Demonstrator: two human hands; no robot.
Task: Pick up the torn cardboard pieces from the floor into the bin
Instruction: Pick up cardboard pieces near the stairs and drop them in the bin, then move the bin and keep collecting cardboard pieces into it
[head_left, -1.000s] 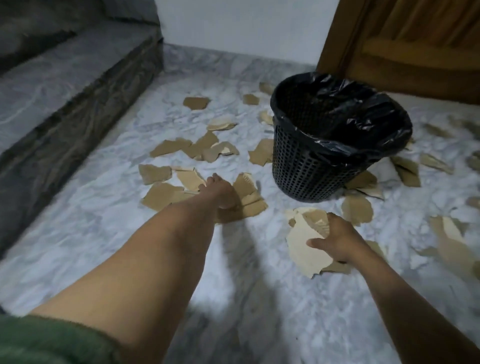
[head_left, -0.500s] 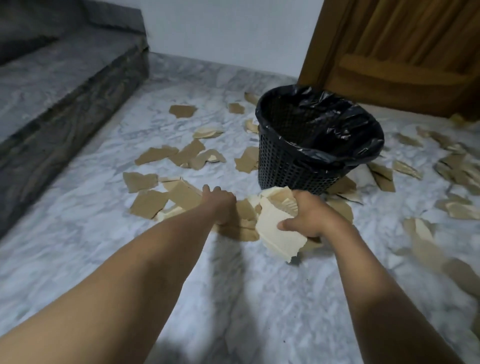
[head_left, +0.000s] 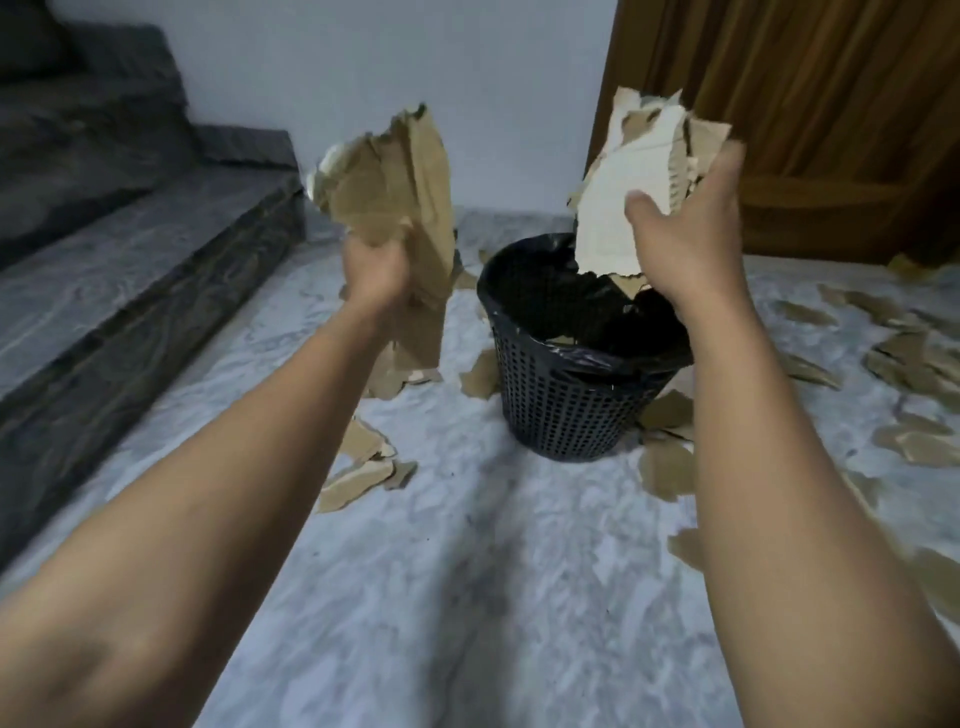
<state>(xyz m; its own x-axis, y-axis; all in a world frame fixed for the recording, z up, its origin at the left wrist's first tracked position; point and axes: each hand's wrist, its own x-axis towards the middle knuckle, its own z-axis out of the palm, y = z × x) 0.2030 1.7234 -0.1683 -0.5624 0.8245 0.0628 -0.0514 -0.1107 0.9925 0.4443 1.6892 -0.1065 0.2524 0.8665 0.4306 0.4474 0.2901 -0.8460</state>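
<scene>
Head cam: left hand (head_left: 375, 273) clenched on brown cardboard wad (head_left: 392, 192), raised left of bin. Right hand (head_left: 685, 244) gripping pale cardboard stack (head_left: 631, 192), held right above bin (head_left: 566, 405) mouth. Bin black mesh w/ black liner, sits on marble floor (head_left: 467, 597). Loads more torn scraps (head_left: 358, 475) scattered around it, mostly off to right.

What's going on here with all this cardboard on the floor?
A person is clearing torn cardboard into a bin. Each of the hands holds a bunch of pieces raised off the floor: the left hand grips a brown bunch beside the bin, and the right hand holds a paler bunch over its opening. Many scraps lie on the marble floor around the bin.
</scene>
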